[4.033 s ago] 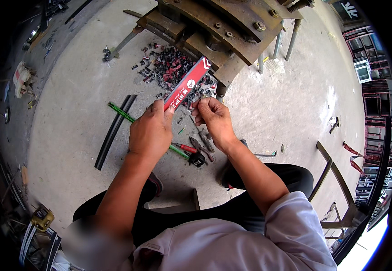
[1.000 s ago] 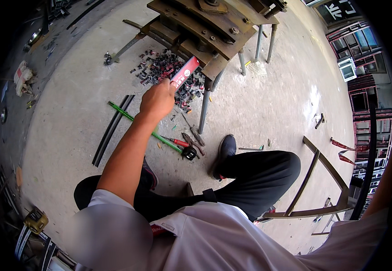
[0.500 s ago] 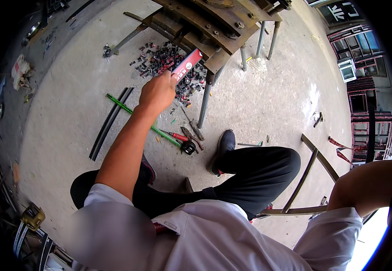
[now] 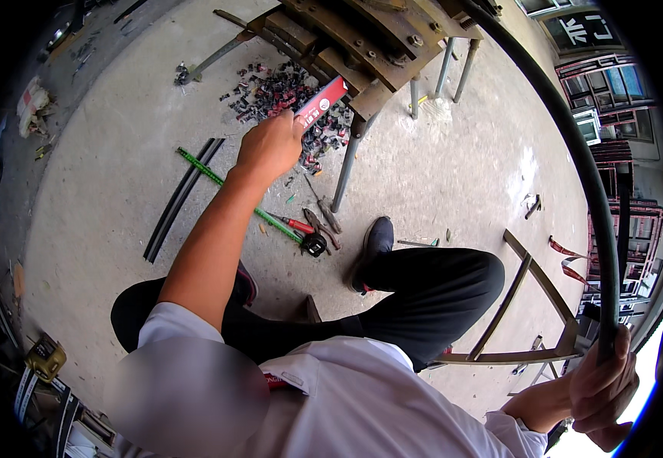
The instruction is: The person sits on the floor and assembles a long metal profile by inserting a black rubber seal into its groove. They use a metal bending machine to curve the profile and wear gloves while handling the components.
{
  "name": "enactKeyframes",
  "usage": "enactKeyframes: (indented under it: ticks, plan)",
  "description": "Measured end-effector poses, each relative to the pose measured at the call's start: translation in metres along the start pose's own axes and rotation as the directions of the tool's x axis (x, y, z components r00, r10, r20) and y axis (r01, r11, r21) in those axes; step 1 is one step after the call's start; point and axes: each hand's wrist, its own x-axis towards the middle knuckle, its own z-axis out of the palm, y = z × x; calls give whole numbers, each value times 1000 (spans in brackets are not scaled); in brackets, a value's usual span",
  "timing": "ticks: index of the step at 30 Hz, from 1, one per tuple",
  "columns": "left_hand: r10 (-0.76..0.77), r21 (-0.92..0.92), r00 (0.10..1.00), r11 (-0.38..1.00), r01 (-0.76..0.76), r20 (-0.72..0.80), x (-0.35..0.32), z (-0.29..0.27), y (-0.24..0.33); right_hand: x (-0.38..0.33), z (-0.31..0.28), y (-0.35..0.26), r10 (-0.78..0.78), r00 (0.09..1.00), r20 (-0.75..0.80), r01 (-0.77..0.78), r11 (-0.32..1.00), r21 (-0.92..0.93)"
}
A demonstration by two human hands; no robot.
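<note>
Long dark round bar (image 4: 576, 145) has swung into view, right hand (image 4: 605, 382) wrapped round it.
Left hand (image 4: 269, 143) pinches flat red-faced strip (image 4: 322, 103), end at brown bolted-metal press (image 4: 381, 44) (presumably to steady it).

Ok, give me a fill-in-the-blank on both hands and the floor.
1. The left hand grips a bar with a ____ printed face.
2. The right hand, gripping a dark rod, is ____ from the scraps than the left hand.
3. The green tape blade crosses ____ the dark strips.

Missing words: red; farther; over.
</note>
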Motion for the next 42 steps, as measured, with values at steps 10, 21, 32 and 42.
enactKeyframes:
  ticks: [10, 21, 32, 42]
  plan:
    - [-31, 25, 999, 999, 30, 34, 1, -11, 2, -10, 52, -12, 596, 600, 534, -208, 760, -615]
    - [29, 14, 998, 999, -29, 52, 18, -1, 8, -144, 187, 106, 710, 598, 371, -654, 700, -286]
    - [51, -23, 997, 998, -50, 52, 45, 4, 19, -148, 221, 114, 821, 568, -48, -803, 541, -247]
    - [26, 34, 1000, 999, -27, 11, 50, 3, 33, -155, 199, 137, 772, 633, -60, -729, 568, -381]
